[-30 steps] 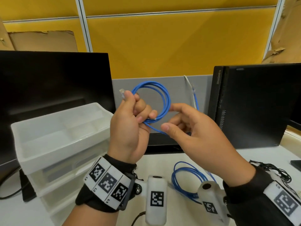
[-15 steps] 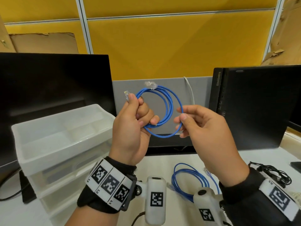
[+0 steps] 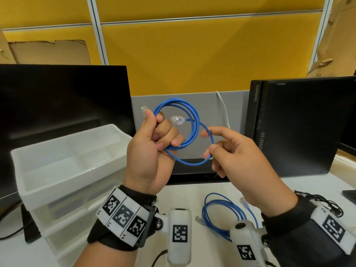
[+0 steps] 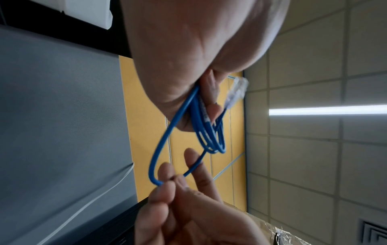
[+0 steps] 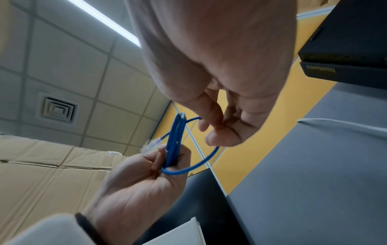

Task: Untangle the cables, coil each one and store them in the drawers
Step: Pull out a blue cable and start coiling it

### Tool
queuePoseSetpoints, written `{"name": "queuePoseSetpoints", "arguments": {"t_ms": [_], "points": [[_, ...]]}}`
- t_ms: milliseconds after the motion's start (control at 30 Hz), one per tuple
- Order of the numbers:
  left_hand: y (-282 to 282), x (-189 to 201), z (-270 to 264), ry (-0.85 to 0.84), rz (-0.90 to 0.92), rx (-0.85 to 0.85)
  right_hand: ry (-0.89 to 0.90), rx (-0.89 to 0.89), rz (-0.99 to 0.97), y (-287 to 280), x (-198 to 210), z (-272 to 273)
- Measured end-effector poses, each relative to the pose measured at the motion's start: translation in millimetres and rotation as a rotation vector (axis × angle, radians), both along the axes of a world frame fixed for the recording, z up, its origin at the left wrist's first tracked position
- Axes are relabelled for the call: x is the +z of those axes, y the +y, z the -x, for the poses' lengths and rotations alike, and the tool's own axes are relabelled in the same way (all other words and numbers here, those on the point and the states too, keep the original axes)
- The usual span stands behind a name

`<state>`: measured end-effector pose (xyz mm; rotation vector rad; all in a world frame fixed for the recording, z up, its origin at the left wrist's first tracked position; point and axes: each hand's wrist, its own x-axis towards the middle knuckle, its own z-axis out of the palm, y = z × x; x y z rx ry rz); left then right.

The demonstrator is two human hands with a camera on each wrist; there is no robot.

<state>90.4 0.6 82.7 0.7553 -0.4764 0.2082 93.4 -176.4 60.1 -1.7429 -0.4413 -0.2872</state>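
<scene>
My left hand [image 3: 163, 135] is raised over the desk and grips a coiled blue network cable [image 3: 195, 120], with one clear plug [image 3: 144, 111] sticking up past the thumb. The other clear plug [image 3: 177, 120] lies across the middle of the coil. My right hand [image 3: 209, 149] pinches the widest loop at its right side. The left wrist view shows the cable loops [image 4: 209, 132] bunched in my left hand's fingers [image 4: 211, 99]. A white drawer unit [image 3: 57, 170] stands at the left, its top tray open.
A second blue cable [image 3: 221, 211] lies loosely coiled on the white desk below my right wrist. A tangle of black cable [image 3: 329, 203] sits at the right. A dark monitor [image 3: 57, 97] stands behind the drawers and a black computer case [image 3: 298, 122] at the right.
The trailing end has come up off the desk. Its plug went from the top of the coil to the middle. My right hand now pinches a wider outer loop, further right.
</scene>
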Motion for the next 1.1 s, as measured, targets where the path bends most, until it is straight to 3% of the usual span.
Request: {"name": "queuePoseSetpoints", "arguments": {"t_ms": [233, 600, 767, 933, 1100], "points": [[-5.5, -6.7, -3.6, 0.183, -0.138, 0.008, -0.083, 0.064, -0.124, 2.4, 5.9, 4.6], [-5.0, -3.1, 5.3, 0.178, -0.313, -0.346, -0.359, 0.045, 0.319, -10.1, 6.7, 6.2], [-8.2, -2.0, 6.8, 0.189, -0.313, -0.449, -0.428, 0.109, 0.146, -9.1, 7.1, 4.7], [-10.7, -6.1, 0.5, 0.231, -0.274, -0.264, -0.451, -0.028, -0.017, -5.0, 11.6, 6.3], [17.9, -0.6, -9.6, 0.279, -0.139, -0.079, -0.354, 0.165, -0.319, -23.7, 30.7, 14.2]]}}
